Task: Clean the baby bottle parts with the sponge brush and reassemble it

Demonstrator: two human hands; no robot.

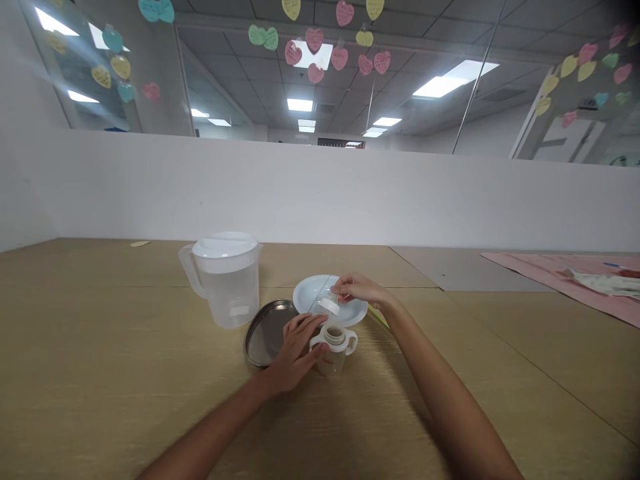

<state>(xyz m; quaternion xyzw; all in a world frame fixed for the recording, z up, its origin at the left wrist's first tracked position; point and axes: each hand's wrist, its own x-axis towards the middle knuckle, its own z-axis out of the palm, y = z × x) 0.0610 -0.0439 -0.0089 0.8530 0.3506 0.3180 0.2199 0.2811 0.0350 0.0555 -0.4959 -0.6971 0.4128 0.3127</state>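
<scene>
An uncapped baby bottle [332,360] with white side handles stands upright on the table. My left hand [300,350] is closed around its left side, thumb in front. Just behind and above the bottle's mouth, my right hand [357,288] pinches the bottle's top [329,305], a white collar with a clear upper part. The top is tilted and apart from the bottle. Beneath and behind it lies a white plate [306,291]. A round metal tray [267,333] sits left of the bottle, partly covered by my left hand.
A lidded clear pitcher [231,287] with liquid in it stands at the back left. Something thin and yellow-green [379,318] lies by the plate, partly behind my right wrist. A pink cloth [560,270] with white fabric lies at the far right. A white wall [320,193] closes off the back.
</scene>
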